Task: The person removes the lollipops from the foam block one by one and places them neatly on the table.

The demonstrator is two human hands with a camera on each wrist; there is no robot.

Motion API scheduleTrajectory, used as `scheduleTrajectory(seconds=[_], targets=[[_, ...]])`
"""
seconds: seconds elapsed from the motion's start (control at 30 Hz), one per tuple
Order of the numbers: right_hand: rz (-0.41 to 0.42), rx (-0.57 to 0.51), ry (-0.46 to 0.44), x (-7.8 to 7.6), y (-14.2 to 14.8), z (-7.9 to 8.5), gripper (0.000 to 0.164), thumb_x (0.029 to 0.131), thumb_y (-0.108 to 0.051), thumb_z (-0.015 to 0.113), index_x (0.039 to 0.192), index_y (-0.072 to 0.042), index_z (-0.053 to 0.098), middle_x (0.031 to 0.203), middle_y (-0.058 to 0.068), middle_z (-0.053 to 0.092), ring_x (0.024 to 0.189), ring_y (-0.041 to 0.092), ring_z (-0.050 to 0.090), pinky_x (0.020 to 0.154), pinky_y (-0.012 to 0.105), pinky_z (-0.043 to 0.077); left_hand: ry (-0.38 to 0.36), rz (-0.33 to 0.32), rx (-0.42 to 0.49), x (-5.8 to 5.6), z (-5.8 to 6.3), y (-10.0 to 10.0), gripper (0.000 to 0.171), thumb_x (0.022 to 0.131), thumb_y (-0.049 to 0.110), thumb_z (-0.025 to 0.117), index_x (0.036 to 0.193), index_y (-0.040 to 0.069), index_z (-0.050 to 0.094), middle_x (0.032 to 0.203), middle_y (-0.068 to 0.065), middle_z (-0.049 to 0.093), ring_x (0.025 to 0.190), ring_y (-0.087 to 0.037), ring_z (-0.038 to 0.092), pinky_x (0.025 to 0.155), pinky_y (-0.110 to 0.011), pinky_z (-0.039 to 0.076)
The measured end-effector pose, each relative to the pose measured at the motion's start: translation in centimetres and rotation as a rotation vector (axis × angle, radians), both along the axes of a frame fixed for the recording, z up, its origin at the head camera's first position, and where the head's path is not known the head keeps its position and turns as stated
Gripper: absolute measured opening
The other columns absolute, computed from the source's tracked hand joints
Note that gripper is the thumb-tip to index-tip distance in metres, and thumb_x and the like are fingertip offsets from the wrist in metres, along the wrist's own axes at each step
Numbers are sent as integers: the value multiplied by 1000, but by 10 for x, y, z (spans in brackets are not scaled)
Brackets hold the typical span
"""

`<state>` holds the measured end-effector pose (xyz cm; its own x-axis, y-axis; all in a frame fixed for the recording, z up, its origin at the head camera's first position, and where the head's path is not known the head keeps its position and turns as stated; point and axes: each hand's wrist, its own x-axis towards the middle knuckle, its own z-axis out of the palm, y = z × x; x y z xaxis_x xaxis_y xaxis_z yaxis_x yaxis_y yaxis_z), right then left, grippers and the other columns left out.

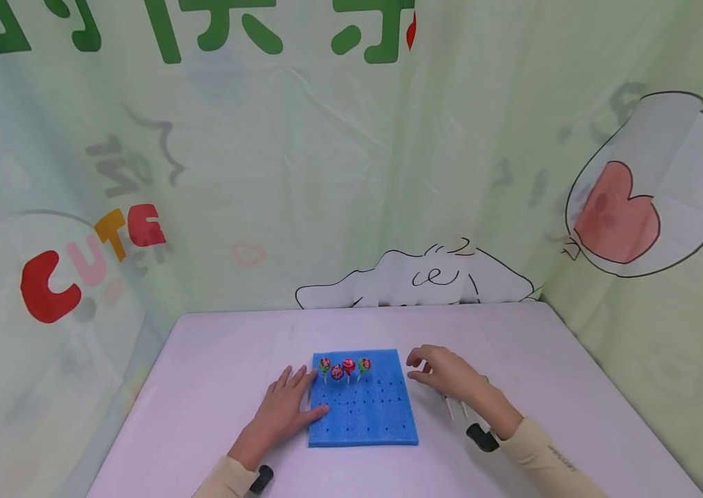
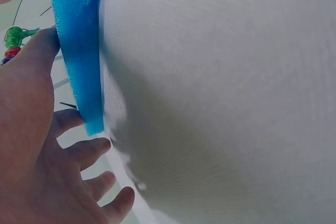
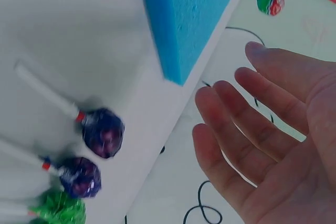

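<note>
A blue foam board (image 1: 360, 415) with rows of small holes lies flat. Several wrapped lollipops (image 1: 349, 364), in red, green and dark wrappers, stand in a row near its far left, sticks down. My left hand (image 1: 283, 408) rests at the board's left edge, fingers spread, thumb on the top. Off the board's far right corner, my right hand (image 1: 448, 370) hovers with loosely bent fingers and nothing in it. The right wrist view shows a purple lollipop (image 3: 103, 132), a second purple lollipop (image 3: 80, 177) and a green-wrapped lollipop (image 3: 58, 208) lying beside the board; in the head view my right arm mostly hides them.
The board and loose lollipops are on a pale tabletop (image 1: 233, 346). Behind it hangs a printed curtain (image 1: 302, 173) with drawings and lettering, which also closes off both sides. A black wrist strap piece (image 1: 482, 438) sits by my right sleeve.
</note>
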<state>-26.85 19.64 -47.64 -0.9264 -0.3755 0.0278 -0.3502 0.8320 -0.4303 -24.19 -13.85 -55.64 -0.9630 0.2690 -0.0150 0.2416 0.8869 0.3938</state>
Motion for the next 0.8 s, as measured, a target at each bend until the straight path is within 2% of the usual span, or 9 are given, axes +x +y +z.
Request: scheduleTrajectory(seconds=[0.23,0.43,0.8], targets=[[37,-40,59,1,-15,-8,21,91,-15,74,110,-7,70,106,8,71,90,19,66,72,22,56,-5,2,7,0,0,0,86,88,68,61,154,16,42,162,-13,37,153,-43,22,119,-65,25],[46,-69,141,5,-34,-18,26,91,-16,75,114,-7,68,108,9,71,91,23,68,72,26,57,-2,-2,-3,-3,-2,-1,86,88,69,60,154,17,41,162,-13,37,153,-42,22,119,-64,26],[-5,-76,249,7,-61,-30,40,90,-22,77,126,-16,60,117,5,68,96,18,70,75,32,61,-5,-11,7,-2,-2,-1,87,88,69,60,154,16,41,161,-13,38,152,-43,22,118,-65,26]])
